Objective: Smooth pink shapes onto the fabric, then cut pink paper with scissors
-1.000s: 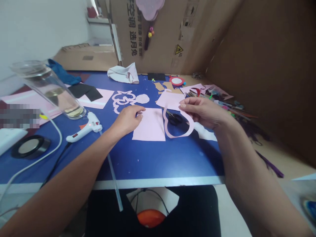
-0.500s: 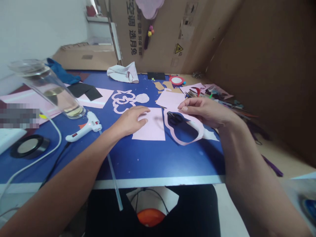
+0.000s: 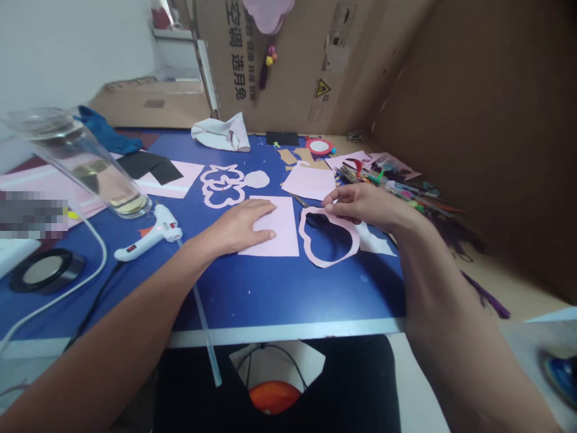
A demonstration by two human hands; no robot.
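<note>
Lowered since the last frame, the right hand (image 3: pixel 366 204) now sits closer to the worktop, thumb and fingertips pinched together on the upper edge of a cloud-shaped pink paper ring (image 3: pixel 303 236). The ring hangs from that pinch below and slightly ahead of the hand, its lower curve lying almost flat on the blue worktop (image 3: pixel 288 288). Black-handled scissors (image 3: pixel 315 220) lie just under the ring's upper edge, their handles showing through its opening and their blades pointing away toward a pink paper sheet (image 3: pixel 310 182). The left hand (image 3: pixel 238 226) rests open and flat, fingers spread slightly, with the fingertips on a square pink paper sheet (image 3: pixel 285 239) just left of the ring. Beyond that hand lie a lacy pink cut-out (image 3: pixel 220 186) and a round pink paper piece (image 3: pixel 256 178). Nearer the left edge of the worktop stand a hot glue gun (image 3: pixel 148 233) and a clear glass jar (image 3: pixel 76 162), while a heap of pens (image 3: pixel 383 180) lies toward the far right corner.
</note>
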